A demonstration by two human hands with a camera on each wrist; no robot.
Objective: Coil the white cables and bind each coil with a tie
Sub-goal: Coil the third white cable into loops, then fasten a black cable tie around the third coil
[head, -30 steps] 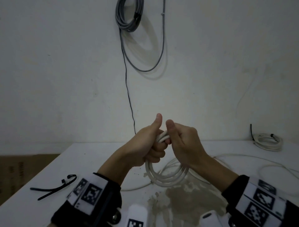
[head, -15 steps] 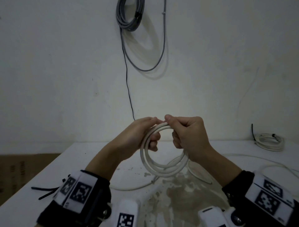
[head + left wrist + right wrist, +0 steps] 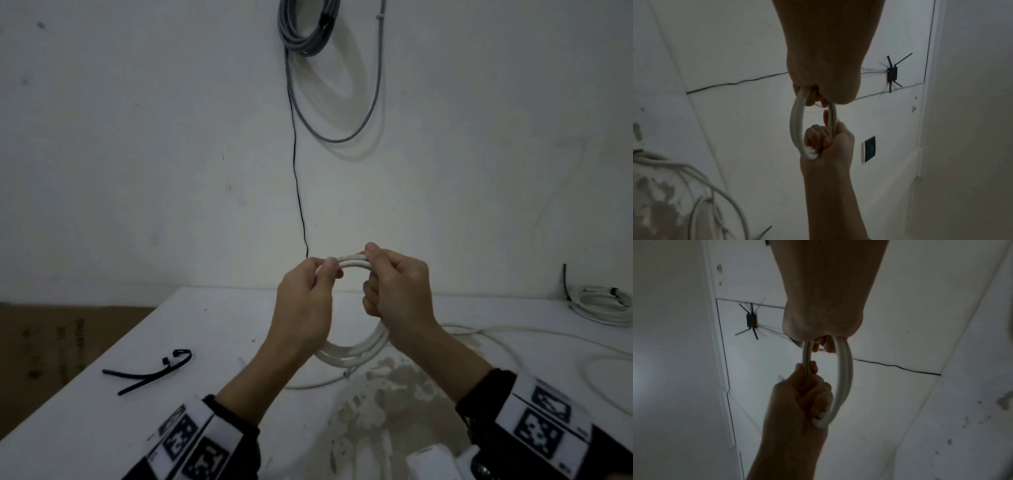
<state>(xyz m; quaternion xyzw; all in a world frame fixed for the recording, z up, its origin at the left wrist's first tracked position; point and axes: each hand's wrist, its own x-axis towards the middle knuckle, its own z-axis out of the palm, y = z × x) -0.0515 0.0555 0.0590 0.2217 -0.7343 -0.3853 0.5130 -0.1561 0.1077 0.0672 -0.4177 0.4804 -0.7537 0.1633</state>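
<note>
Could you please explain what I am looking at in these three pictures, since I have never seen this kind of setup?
There is no machine here: a person wears three cameras. One sits on the head and looks down at both hands; one sits on each wrist and looks along the hand. The left hand and right hand each have a grip on the same white cable coil, held up above the white table. On the table lie black ties on the left, loose white cable on the right, and another coiled cable at the far right. A grey cable hangs on the wall.
</note>
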